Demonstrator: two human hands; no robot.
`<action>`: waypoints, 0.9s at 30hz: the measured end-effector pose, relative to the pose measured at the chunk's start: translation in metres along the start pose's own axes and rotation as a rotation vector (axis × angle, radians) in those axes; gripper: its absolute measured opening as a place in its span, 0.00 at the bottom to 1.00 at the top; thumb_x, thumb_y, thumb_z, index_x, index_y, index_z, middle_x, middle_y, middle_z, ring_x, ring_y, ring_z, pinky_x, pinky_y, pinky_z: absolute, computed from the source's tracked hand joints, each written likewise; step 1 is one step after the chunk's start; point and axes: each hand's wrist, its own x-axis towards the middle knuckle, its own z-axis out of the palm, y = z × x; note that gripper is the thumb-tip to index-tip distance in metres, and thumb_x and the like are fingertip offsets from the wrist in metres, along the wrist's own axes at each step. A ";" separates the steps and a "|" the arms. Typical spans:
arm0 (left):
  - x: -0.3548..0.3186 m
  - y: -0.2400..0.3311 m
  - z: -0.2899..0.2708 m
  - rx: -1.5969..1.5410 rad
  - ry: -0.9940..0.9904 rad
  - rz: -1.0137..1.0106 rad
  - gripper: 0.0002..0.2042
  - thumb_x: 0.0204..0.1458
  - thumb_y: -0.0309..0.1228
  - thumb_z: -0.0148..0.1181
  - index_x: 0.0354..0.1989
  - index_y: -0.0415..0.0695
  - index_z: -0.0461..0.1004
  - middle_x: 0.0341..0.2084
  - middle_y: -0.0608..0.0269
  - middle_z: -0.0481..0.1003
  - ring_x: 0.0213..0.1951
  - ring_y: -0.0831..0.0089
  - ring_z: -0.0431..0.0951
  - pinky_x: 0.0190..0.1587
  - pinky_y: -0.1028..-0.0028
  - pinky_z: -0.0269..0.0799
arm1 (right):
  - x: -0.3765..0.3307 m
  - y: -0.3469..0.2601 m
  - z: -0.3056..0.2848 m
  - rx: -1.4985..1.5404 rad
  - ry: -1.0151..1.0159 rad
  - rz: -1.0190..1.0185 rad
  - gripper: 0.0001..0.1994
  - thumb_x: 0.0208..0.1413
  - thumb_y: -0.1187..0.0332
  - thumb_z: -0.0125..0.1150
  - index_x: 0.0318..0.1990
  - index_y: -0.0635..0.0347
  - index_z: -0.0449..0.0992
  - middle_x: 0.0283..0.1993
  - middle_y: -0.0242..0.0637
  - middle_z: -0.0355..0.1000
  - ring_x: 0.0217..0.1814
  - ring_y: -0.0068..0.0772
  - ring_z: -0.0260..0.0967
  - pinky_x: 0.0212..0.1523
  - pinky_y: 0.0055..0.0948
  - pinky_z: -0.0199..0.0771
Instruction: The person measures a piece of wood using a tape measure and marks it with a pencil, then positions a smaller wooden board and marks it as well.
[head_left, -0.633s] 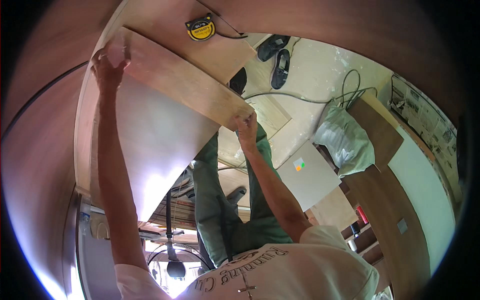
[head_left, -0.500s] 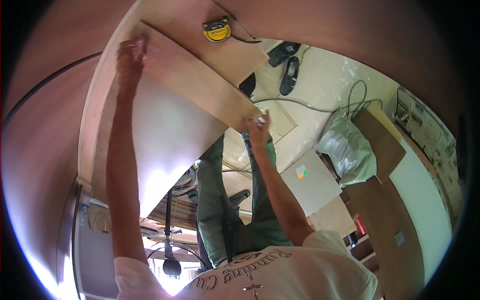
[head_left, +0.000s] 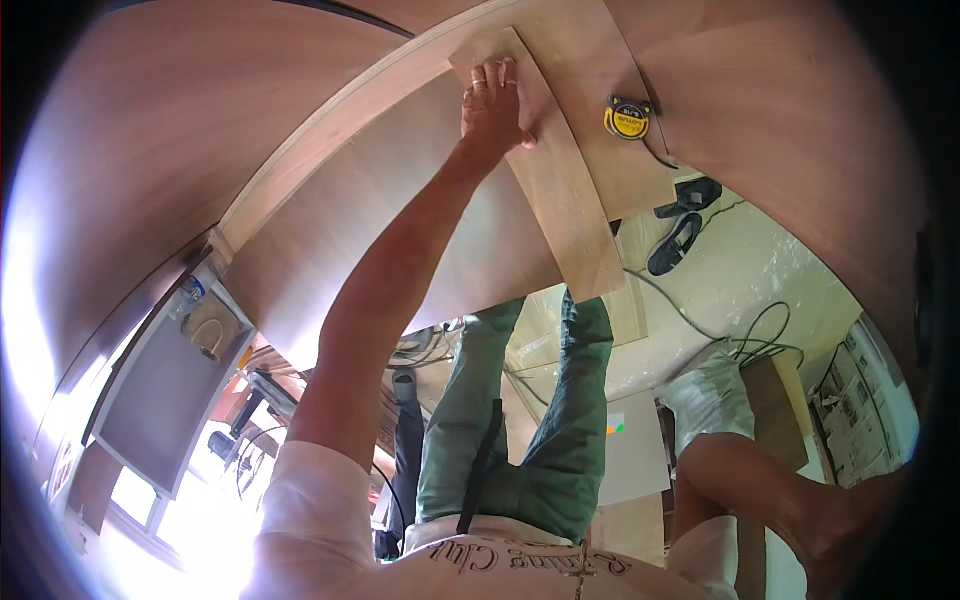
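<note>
My left hand (head_left: 490, 108) lies with its fingers stretched out flat on the far part of a narrow wooden strip (head_left: 555, 190). The thumb points to the right, near the strip's edge. The strip rests across a larger smooth wooden panel (head_left: 400, 210), its near end reaching toward my knees. A yellow and black tape measure (head_left: 628, 120) sits on the board (head_left: 590, 60) to the right of the strip. My right forearm (head_left: 770, 490) is bent at the lower right and runs into the dark rim, where the hand is out of sight.
A curved wooden edge (head_left: 330, 130) rises along the far left. Dark shoes (head_left: 675, 245) and a looped cable (head_left: 765, 330) lie on the floor at right, near a white sack (head_left: 708, 395). A grey tray-like panel (head_left: 165, 390) stands at left.
My right hand has let go of the strip's near end, and that arm has drawn back to the lower right. My left hand stays at the far end. The whole view has turned.
</note>
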 end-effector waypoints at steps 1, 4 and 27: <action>-0.001 0.000 0.000 -0.012 0.005 -0.008 0.62 0.23 0.46 0.82 0.69 0.43 0.48 0.61 0.52 0.57 0.64 0.48 0.58 0.60 0.52 0.68 | 0.000 0.004 0.007 0.003 -0.025 0.001 0.13 0.53 0.65 0.60 0.44 0.60 0.74 0.34 0.33 0.68 0.38 0.24 0.66 0.43 0.25 0.68; -0.002 0.001 0.005 -0.024 0.013 -0.037 0.62 0.21 0.42 0.83 0.69 0.41 0.49 0.60 0.50 0.58 0.64 0.48 0.58 0.61 0.54 0.68 | 0.002 0.011 0.017 0.005 -0.064 0.017 0.12 0.53 0.67 0.61 0.43 0.60 0.74 0.34 0.33 0.69 0.38 0.23 0.67 0.41 0.25 0.68; 0.001 0.014 -0.004 -0.046 -0.032 -0.091 0.61 0.22 0.33 0.83 0.69 0.39 0.48 0.60 0.51 0.55 0.63 0.49 0.57 0.58 0.57 0.72 | 0.017 0.380 0.130 -0.131 -0.030 0.491 0.07 0.58 0.71 0.60 0.42 0.62 0.71 0.34 0.42 0.78 0.32 0.34 0.78 0.32 0.28 0.78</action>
